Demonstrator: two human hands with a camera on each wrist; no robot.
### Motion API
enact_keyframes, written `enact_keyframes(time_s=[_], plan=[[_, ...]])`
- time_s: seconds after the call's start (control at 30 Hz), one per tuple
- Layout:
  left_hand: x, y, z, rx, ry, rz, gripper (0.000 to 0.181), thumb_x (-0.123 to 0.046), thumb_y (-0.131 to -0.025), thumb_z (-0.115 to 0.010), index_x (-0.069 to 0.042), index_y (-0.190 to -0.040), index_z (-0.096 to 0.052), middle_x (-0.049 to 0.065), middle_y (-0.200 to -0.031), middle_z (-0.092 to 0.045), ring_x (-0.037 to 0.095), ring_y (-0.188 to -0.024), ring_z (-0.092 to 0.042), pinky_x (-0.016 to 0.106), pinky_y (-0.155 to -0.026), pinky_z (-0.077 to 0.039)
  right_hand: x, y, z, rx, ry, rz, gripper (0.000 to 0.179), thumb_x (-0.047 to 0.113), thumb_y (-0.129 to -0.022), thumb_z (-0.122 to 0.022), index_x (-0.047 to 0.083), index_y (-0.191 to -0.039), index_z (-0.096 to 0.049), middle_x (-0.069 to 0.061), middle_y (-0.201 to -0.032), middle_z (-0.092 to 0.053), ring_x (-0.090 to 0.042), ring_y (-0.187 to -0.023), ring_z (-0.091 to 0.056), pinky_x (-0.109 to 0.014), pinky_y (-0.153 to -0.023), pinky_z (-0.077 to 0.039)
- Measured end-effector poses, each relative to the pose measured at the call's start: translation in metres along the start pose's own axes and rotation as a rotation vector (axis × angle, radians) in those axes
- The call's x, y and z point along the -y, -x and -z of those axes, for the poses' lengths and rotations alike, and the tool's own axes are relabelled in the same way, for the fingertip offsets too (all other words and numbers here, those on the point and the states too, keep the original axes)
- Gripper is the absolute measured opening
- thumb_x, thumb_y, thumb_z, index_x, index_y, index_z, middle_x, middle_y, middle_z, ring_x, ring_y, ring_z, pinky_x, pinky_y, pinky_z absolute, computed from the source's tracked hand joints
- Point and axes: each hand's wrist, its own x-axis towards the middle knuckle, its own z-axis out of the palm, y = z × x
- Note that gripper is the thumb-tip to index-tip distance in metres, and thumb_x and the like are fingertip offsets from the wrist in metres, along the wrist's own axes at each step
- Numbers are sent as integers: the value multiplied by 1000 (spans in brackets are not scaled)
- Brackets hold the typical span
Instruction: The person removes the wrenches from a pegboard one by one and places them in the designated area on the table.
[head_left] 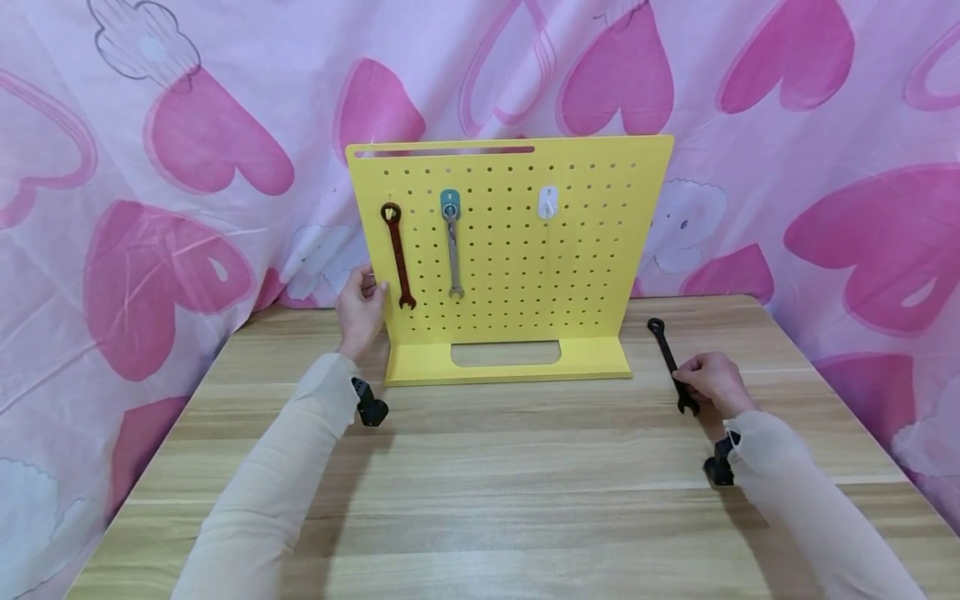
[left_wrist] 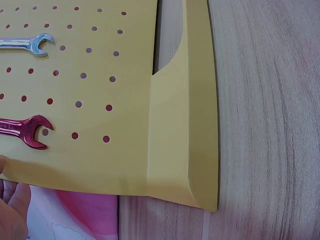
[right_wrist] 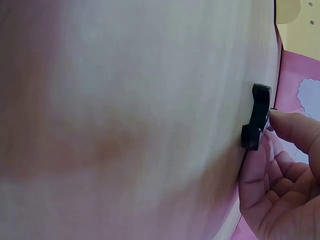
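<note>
**Heart-print cloth [head_left: 210, 133] behind, black combination wrench [head_left: 664, 347] pinched near its open end**

Pale wood-grain tabletop [head_left: 525, 500] meets the cloth, and toward its back stands a yellow pegboard [head_left: 498, 287]. Right of the board lies the black combination wrench, ring end pointing away, forked end nearer the person; whether it rests on the wood or hangs just above it, I cannot tell. The right hand [head_left: 715, 383] pinches its shank between thumb and fingers. The left hand [head_left: 361, 310] grips the board's left edge, thumb on the front face.

A red wrench [head_left: 399, 258] and a silver wrench [head_left: 453, 254] hang on the board, the silver one from a teal hook [head_left: 450, 198]; a white hook [head_left: 548, 202] sits to their right.

Probably steel, the black wrench should be stiff, dense for its size, hardly fragile and a little slippery. Held so near one end, its ring may dip; mid-shank would balance better and leave the ring uncovered.
</note>
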Motion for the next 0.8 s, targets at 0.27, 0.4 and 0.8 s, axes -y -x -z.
enact_keyframes(time_s=[0.27,0.4,0.8], plan=[[-1,2,-1,6,-9,5,30,-5,-91,-59,0,-120,-56,19,-111,-62,27,-99,-58,36,-90,-50,-2,6,2,33,-63,-8,29,13,-91,-58,-12,-104,-57,-1,-77,-61,-9,-66,-56,-23,-59,-53],[-1,2,-1,8,-9,3,29,-5,-91,-59,0,-119,-56,19,-110,-62,27,-99,-58,36,-90,-50,-5,10,6,67,-147,3,37,15,-94,-54,-15,-116,-52,3,-78,-63,-6,-69,-58,-23,-63,-54],[1,1,1,2,-8,-17,29,-6,-90,-60,-1,-118,-57,18,-109,-62,26,-98,-58,36,-89,-50,19,20,11,-75,-233,119,50,32,-93,-56,-9,-123,-52,1,-90,-61,0,-72,-57,-19,-65,-54]])
